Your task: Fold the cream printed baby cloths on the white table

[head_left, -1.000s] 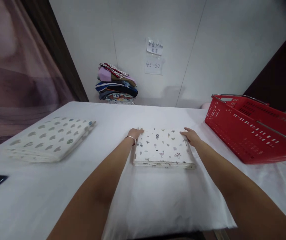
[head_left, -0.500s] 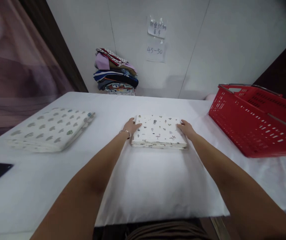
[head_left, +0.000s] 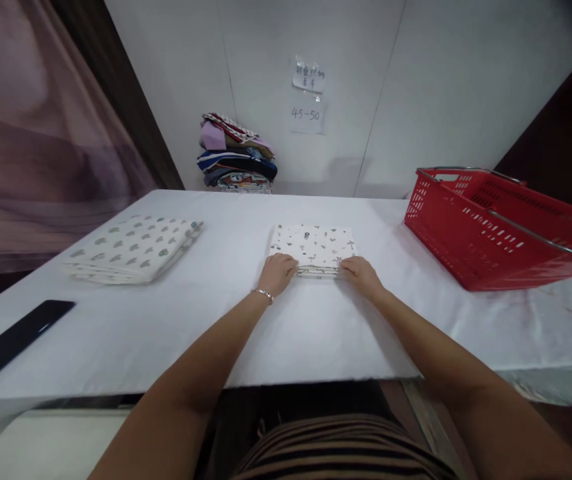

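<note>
Head camera is showing your left hand point(head_left: 277, 272) and right hand point(head_left: 361, 273) resting on the near edge of a folded patterned cloth point(head_left: 315, 245), fingers curled loosely over its near corners; whether they are pinching it I cannot tell. That cloth is lying flat at the middle of the white table point(head_left: 316, 327). A second folded cloth with a spotted print point(head_left: 136, 248) is sitting well apart to your left, a black phone point(head_left: 13, 340) nearer the left edge, and a red basket point(head_left: 501, 230) on your right.
</note>
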The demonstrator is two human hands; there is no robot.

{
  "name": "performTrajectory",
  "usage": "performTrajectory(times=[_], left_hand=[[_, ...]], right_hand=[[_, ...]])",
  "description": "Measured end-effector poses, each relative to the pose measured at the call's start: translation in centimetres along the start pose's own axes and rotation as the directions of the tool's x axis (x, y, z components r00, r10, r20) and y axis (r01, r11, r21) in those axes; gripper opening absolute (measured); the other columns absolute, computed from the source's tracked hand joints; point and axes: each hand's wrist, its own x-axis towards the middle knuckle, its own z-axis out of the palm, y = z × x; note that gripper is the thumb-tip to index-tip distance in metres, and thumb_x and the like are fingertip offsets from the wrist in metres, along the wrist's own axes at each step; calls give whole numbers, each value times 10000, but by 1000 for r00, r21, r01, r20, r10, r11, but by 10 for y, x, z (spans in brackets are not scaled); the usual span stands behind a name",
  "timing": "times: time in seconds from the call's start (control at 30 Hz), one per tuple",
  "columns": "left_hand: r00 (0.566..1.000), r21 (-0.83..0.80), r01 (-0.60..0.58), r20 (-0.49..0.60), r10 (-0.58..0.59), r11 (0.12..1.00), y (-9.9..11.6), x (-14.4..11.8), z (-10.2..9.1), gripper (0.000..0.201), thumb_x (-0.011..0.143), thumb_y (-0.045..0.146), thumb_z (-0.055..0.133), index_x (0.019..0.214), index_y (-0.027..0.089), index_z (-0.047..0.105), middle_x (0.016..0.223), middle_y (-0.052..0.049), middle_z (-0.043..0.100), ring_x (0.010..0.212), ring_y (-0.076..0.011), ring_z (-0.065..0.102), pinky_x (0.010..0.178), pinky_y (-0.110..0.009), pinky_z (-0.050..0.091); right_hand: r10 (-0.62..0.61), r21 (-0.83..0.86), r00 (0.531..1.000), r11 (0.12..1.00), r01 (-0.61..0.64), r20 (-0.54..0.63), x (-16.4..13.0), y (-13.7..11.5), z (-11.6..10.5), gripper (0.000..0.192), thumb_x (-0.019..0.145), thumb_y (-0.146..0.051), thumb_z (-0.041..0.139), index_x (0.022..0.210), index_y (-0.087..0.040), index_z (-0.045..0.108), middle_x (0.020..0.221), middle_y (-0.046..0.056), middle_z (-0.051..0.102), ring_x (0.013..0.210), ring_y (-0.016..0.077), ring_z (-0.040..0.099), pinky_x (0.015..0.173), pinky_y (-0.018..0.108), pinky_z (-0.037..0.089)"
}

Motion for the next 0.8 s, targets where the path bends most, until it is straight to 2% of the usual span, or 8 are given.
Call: performTrajectory(times=[0.17, 0.33, 0.43, 0.57, 0.8], left_hand=[[999, -1, 41, 14, -41, 999, 0, 2, 5, 261, 890, 296, 446, 1010, 263, 676, 1030, -41, 648, 1011, -204, 517, 925, -377, 358], [1000, 63, 5, 20, -6, 998, 7, 2, 1, 242, 882, 299, 471, 1024, 246, 660, 1067, -45, 632, 1027, -211, 507, 930, -371, 346], [1000, 82, -16, 20, 15, 996, 14, 7, 1, 232, 878, 308, 482, 1014, 246, 659, 1067, -50, 627, 1021, -216, 507, 919, -377, 346], [998, 46, 15, 55, -17, 999, 20, 17, 2, 242, 888, 306, 451, 920, 250, 684, 971, -37, 644, 944, -197, 527, 867, -353, 374], [987, -3, 96, 130, -95, 995, 20, 26, 0, 298, 881, 300, 410, 826, 226, 694, 912, -42, 646, 885, -186, 544, 814, -314, 405]], right_hand=[[0, -106, 1000, 994, -3, -24, 2, -2, 7, 240, 878, -257, 490, 997, -209, 693, 1032, 60, 665, 973, 202, 529, 886, 311, 372], [39, -52, 997, 998, -43, -73, 3, 0, 11, 225, 870, -238, 493, 938, -206, 705, 945, 43, 668, 917, 176, 535, 824, 269, 380], [51, -44, 998, 998, -52, -39, 5, -3, 8, 229, 867, -229, 486, 897, -194, 710, 902, 42, 666, 891, 168, 542, 790, 252, 379], [47, -107, 999, 993, -46, 14, 10, -5, 4, 238, 871, -212, 472, 863, -201, 709, 882, 37, 663, 879, 163, 546, 771, 237, 375], [71, -121, 994, 991, -60, 86, 16, 1, 1, 252, 884, -230, 455, 987, -208, 683, 1003, 52, 665, 949, 179, 566, 797, 250, 391]])
